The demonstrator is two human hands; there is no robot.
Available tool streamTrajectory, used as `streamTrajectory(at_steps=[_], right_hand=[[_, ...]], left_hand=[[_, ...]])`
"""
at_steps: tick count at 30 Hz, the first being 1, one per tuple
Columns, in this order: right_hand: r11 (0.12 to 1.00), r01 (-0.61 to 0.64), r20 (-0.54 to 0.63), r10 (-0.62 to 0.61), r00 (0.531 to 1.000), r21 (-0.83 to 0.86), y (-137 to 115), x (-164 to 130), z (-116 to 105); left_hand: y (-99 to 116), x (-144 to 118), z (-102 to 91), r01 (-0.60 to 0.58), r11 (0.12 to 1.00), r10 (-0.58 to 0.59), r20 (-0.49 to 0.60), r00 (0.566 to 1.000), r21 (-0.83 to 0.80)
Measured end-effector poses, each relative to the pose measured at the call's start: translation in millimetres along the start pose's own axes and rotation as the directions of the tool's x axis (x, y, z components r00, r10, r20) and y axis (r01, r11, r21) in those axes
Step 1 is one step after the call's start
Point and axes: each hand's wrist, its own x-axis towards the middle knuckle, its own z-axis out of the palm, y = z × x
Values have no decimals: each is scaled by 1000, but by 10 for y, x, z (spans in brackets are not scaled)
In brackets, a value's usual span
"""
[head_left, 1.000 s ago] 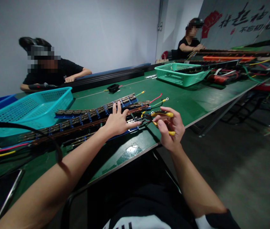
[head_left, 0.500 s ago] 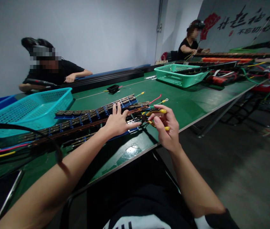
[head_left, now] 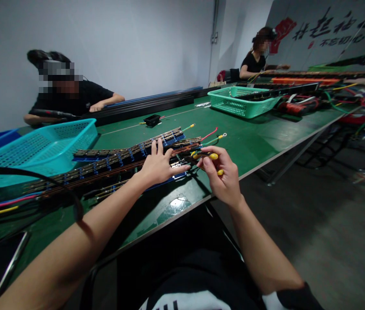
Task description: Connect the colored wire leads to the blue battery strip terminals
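Yellow-handled pliers (head_left: 208, 160) at near bench (head_left: 260, 142) edge, gripped in right hand (head_left: 223, 174); jaws hidden behind fingers and wires. Left hand (head_left: 158, 165) flat, fingers spread, on contact strips (head_left: 121, 161). Strip ends run under black cable (head_left: 56, 189), detail blurred.

The long contact strips (head_left: 127, 161) are pinned flat on the green table (head_left: 260, 142) by the spread left hand (head_left: 158, 165), while yellow-handled pliers (head_left: 208, 160) are gripped in the right hand (head_left: 223, 176) at the strips' wired end.
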Motion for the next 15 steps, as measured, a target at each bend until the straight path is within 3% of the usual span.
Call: streamTrajectory(at_steps=[15], right_hand=[[995, -13, -158, 28, 987, 95, -233, 88, -106]], left_hand=[[0, 4, -9, 9, 1000, -9, 10, 1000, -6]])
